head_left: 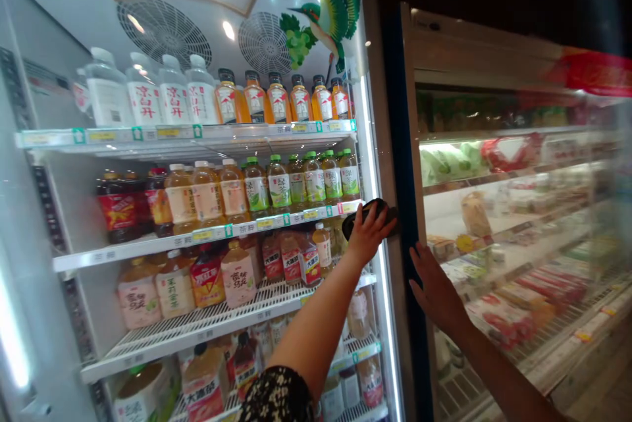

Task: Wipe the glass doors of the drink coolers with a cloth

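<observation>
My left hand (368,232) reaches up to the right edge of a lit drinks fridge. Its fingers curl over a dark, rounded object (351,224) at the door's edge, whose exact kind I cannot make out. Behind the glass stand green-capped tea bottles (280,182), the closest drinks to that hand. Lower and to the right, my right hand (437,287) is raised with fingers stretched out and holds nothing. It is beside the dark blue side panel (405,178) between the two coolers; whether it touches the panel I cannot tell.
White-capped water bottles (170,93) and orange drink bottles (279,99) line the top shelf. Below are large tea bottles (239,274) on a wire shelf (192,320). An open-looking cooler (494,195) with packaged food stands on the right, partly blurred.
</observation>
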Demonstrator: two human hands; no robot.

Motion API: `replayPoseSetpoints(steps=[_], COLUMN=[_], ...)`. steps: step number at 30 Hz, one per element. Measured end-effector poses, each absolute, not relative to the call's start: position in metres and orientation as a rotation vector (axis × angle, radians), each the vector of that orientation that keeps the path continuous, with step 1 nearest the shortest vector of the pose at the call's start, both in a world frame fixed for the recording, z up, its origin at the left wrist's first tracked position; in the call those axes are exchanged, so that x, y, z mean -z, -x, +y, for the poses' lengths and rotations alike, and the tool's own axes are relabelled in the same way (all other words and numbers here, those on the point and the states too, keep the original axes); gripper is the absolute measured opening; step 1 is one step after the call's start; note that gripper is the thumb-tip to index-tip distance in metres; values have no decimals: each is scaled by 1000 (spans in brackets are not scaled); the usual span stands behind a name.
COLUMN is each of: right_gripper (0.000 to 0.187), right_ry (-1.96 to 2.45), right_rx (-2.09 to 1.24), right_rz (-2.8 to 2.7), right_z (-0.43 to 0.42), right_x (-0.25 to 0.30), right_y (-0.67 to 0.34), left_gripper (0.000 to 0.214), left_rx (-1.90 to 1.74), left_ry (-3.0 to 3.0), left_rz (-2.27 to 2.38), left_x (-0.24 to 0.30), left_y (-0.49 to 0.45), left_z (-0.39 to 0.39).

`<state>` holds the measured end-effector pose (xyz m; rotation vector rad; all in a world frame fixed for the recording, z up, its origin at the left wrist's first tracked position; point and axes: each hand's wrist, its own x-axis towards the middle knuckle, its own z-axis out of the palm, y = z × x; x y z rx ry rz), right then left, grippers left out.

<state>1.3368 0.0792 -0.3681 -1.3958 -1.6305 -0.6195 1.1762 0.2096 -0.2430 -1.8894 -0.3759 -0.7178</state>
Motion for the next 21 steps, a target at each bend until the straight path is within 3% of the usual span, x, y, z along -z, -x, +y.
replayPoseSetpoints(steps=[21], right_gripper=[74], right_ry=[1025], right_rx=[410], right_rz=[-1825], right_z=[99], right_x=[346], right_y=[-1196], left_gripper=[71], left_rx=[639], left_ry=[1781], left_rz=[-657], left_x=[242], left_y=[-970], left_z=[151])
